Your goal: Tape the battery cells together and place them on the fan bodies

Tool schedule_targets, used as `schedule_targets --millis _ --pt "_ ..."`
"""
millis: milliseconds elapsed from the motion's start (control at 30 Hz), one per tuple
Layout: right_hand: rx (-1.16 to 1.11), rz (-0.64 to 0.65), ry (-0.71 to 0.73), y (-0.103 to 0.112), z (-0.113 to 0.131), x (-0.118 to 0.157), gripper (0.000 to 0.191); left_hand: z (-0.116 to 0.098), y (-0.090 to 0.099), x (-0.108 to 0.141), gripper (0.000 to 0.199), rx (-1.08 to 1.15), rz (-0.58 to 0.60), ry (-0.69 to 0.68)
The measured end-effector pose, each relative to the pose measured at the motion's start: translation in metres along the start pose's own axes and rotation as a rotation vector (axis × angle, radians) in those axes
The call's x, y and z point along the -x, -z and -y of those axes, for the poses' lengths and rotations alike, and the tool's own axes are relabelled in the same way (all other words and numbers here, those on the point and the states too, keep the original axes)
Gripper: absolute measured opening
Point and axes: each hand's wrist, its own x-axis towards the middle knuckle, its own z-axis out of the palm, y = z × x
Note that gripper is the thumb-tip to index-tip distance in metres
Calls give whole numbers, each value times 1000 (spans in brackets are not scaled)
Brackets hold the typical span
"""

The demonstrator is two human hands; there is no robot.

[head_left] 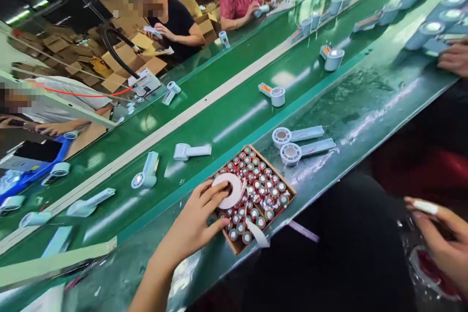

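My left hand [201,222] reaches over a roll of white tape [227,191], its fingers hooked at the centre hole. The roll lies on a shallow cardboard box [288,197] packed with round battery cells [260,185] with red wires. A loose tape end [259,234] hangs over the box's front edge. At the lower right my right hand [444,239] is off the bench, fingers loosely curled and apart. A white band or strip [424,206] covers part of one finger. Two pale blue fan housings [291,153] with handles lie beside the box.
Beyond the bench edge runs a green conveyor [234,122] carrying several pale blue fan housings [278,96]. Co-workers sit across it, and another person's hand [455,57] is at the right among more housings [431,29]. A pale green bar [58,263] crosses the lower left.
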Motion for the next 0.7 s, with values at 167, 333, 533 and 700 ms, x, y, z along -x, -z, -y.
schedule_targets --millis 167,333,533,700 --pt "-457 301 150 -38 129 -19 21 -24 -12 2 29 -133 -144 -74" --pt "-942 1013 58 -69 231 -7 40 -44 3 -21 27 -124 -215 -314" --pt "-1028 1027 165 -84 231 35 46 -31 -9 -25 31 -27 -253 -305" --pt "-1008 803 221 -66 212 23 37 -36 -20 -27 24 -95 -192 -332"
